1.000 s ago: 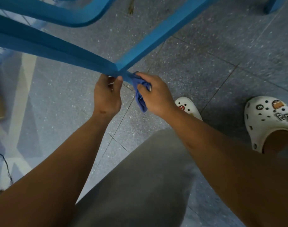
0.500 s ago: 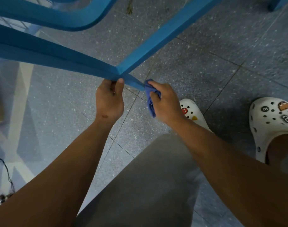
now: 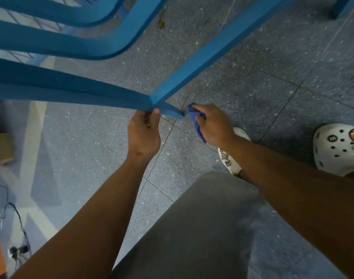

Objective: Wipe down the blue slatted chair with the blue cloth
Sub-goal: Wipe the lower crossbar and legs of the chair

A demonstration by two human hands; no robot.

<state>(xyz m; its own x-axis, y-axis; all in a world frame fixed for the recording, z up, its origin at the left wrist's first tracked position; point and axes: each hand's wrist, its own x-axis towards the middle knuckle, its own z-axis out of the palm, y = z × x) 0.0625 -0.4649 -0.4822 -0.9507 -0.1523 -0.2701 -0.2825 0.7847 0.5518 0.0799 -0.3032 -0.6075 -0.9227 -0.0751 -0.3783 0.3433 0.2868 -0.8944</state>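
Left hand (image 3: 144,133) grips the chair (image 3: 71,93) rail running leftward; right hand (image 3: 214,125) clutches the cloth (image 3: 198,125) at its tip.

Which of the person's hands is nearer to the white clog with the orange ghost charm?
Right. The right hand holds the blue cloth, left of the clog; the left hand is farther left.
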